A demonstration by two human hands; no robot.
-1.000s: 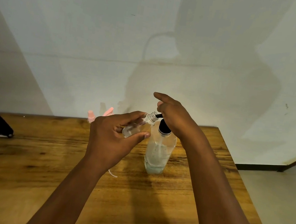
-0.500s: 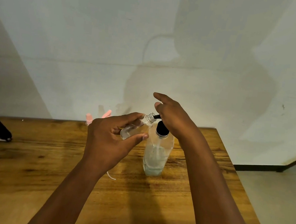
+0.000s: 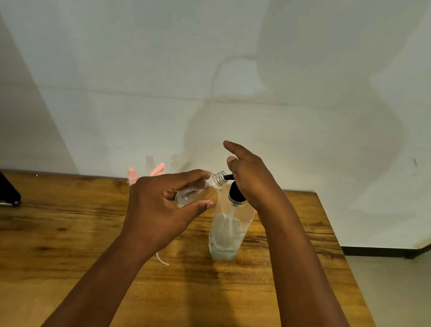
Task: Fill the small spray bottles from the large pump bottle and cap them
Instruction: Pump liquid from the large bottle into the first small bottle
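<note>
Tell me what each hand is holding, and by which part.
Left hand grips the small spray bottle by its body. Right hand rests on the pump bottle head, gripping nothing.

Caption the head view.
Left hand tilts small clear bottle to black pump spout; right hand presses.

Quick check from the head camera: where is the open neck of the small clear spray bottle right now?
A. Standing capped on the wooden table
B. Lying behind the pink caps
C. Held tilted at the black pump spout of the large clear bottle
C: the left hand grips the small clear spray bottle tilted, its threaded neck meeting the black pump spout of the large clear bottle.
</note>
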